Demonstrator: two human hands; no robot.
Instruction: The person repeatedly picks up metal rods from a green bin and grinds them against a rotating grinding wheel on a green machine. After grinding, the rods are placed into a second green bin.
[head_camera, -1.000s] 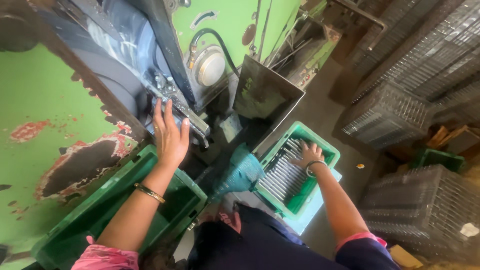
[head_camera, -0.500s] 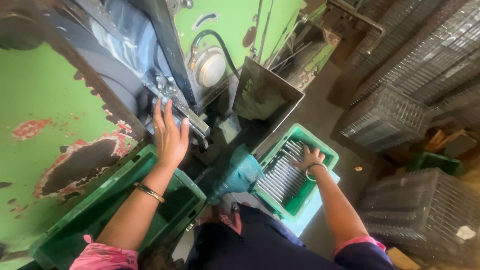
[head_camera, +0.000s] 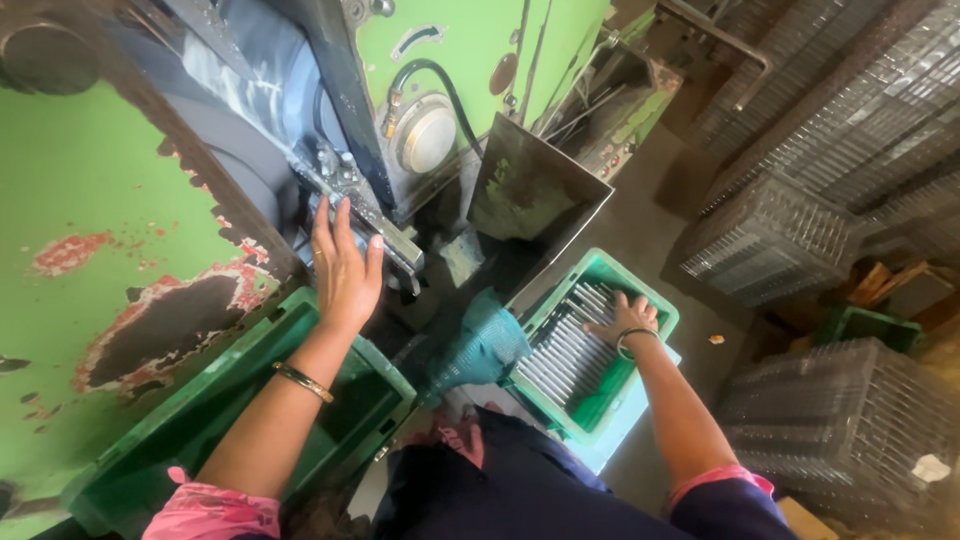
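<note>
Head view: looks down on a person seated at a green machine (head_camera: 90, 190) with chipped, rust-marked paint.
Left hand: left hand (head_camera: 343, 268) is raised, fingers spread and flat, palm laid against the machine's metal fixture (head_camera: 385, 240) beneath the large dark wheel. Nothing is gripped; it rests on or presses the part.
Right hand: right hand (head_camera: 624, 320) is lowered into the green crate (head_camera: 655, 300) on the person's right, fingers splayed over the metal rods (head_camera: 565, 355). Whether a rod is pinched under the fingers cannot be told; the hand looks open and only touching.
Work pieces: the metal rods lie side by side in rows, filling most of the green crate, which sits on a pale blue support.
Second crate: an empty-looking green bin (head_camera: 250, 410) stands at the person's left, under the left forearm.
Chute: a dark sheet-metal hopper (head_camera: 535, 190) stands between the fixture and the rod crate.
Surroundings: stacked wire baskets (head_camera: 790, 240) line the right side.
Step in hand: judged as pick-up of a fresh rod while the other hand steadies the feed point.
Next move requirement: fingers must close on a single rod, lift it clear of its neighbours, and carry it across past the hopper to the fixture without snagging.
</note>
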